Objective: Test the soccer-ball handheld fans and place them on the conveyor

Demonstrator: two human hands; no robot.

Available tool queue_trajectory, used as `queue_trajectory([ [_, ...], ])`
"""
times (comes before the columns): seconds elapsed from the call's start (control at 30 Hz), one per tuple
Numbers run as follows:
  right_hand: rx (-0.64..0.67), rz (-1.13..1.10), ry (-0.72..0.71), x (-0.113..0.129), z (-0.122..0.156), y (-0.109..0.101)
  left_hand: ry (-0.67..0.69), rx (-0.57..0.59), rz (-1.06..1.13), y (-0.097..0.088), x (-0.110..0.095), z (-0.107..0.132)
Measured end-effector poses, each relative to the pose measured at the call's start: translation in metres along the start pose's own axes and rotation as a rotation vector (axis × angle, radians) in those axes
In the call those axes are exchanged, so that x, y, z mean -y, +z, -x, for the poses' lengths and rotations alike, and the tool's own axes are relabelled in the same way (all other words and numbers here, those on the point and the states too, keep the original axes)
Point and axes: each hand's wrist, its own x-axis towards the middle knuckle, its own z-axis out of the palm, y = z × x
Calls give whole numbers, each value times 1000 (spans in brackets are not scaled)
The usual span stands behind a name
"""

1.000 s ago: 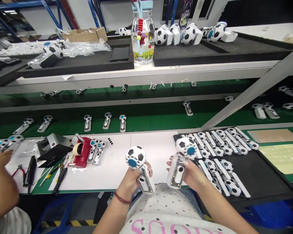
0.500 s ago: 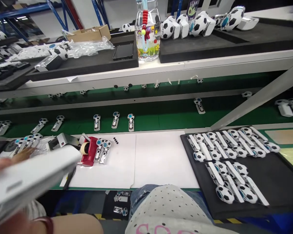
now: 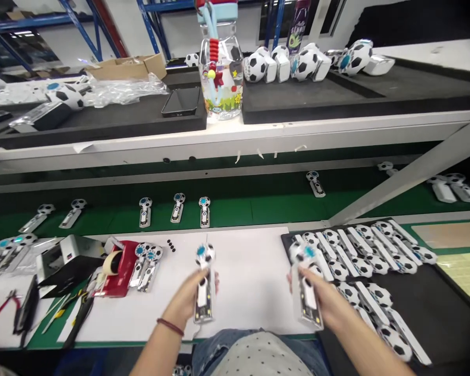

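My left hand [image 3: 191, 295] is closed around a handheld device with a football-patterned round head [image 3: 204, 297]; its handle points down toward me, with inner parts showing. In my right hand [image 3: 320, 293] is a similar football-headed device [image 3: 308, 300], tilted, its inner parts also facing up. Both are held above the white work sheet [image 3: 250, 282], apart from each other. The right device's head overlaps the near edge of the black foam tray [image 3: 423, 308], where several such devices [image 3: 362, 253] lie in rows.
Left on the bench are a red tape dispenser [image 3: 119, 271], two more devices [image 3: 147, 266], red-handled pliers [image 3: 3, 310] and a black-handled tool [image 3: 78, 321]. Behind runs a green strip [image 3: 238, 201] carrying spaced devices. A shelf [image 3: 297, 133] above holds a clear bottle [image 3: 221, 73] and a phone [image 3: 181, 102].
A hand with a blurred white object close to the camera at left is gone from there. Both my hands are now in front, each holding a device. The view has shifted slightly.
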Motion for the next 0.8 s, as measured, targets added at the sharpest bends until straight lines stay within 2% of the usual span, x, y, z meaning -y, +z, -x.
queue_trajectory([
  [0.07,-65,-71,222,-37,-25,-9,-128,-7,-30,-5,42,-28],
  [0.13,-101,-88,250,-55,-49,-17,-196,3,-58,-4,67,-47],
  [0.17,-105,-95,240,-55,-61,-17,-209,17,-77,0,70,-56],
  [0.23,-82,-89,178,-33,-88,-10,-189,68,-130,17,56,-74],
  [0.4,24,-118,-66,74,-154,27,86,212,-321,74,-26,-127],
  [0.47,19,-116,-121,97,-169,33,157,184,-458,82,-44,-144],
  [0.5,13,-106,-120,98,-173,33,172,152,-548,81,-47,-151],
  [0.53,10,-91,-101,92,-174,32,184,111,-647,78,-47,-157],
  [0.6,18,-47,-27,64,-171,28,220,9,-854,65,-41,-170],
  [0.7,39,32,125,1,-157,22,293,-150,-1129,45,-36,-190],
  [0.8,61,93,265,-58,-140,16,317,-246,-1343,38,-45,-213],
])
